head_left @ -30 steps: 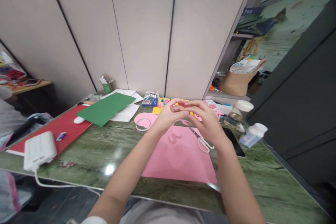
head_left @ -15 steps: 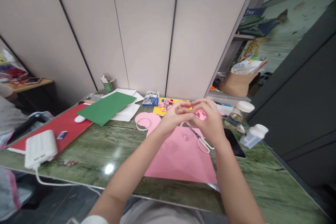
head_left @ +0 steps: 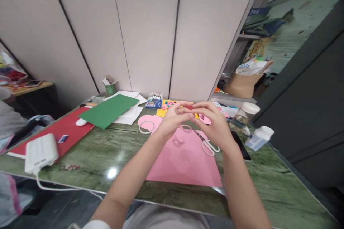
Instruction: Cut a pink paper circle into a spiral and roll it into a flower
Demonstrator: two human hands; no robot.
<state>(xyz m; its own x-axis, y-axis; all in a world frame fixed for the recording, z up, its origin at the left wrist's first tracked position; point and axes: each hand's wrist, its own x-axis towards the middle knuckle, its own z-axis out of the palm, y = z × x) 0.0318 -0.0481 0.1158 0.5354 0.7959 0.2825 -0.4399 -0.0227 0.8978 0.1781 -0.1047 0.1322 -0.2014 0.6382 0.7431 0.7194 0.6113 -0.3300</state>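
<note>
My left hand (head_left: pixel 172 120) and my right hand (head_left: pixel 213 123) meet above the table, fingertips bent toward each other and almost touching. Both are closed in a loose pinch; what is between the fingers is hidden or too small to make out. Just below them shows a pink paper curl (head_left: pixel 185 128); I cannot tell if it hangs from the fingers. Under the hands lies a pink sheet (head_left: pixel 185 164). White-handled scissors (head_left: pixel 209 146) rest at its right edge, blades partly open. A roll of tape (head_left: pixel 146 127) lies by pink rounded paper cutouts (head_left: pixel 145 118) on the left.
Behind the hands lie colourful pompoms (head_left: pixel 167 105) on yellow paper (head_left: pixel 160 113) and a blue box (head_left: pixel 153 103). Green paper (head_left: pixel 110 111), red paper (head_left: pixel 72 132) and a power bank (head_left: pixel 41 153) are left. A phone (head_left: pixel 240 145), a jar (head_left: pixel 244 116) and a white bottle (head_left: pixel 259 138) stand right.
Both hands stay together, their fingers slightly shifted and a little more stretched. The pink curl beneath them has moved left. Objects on the table stay put.
</note>
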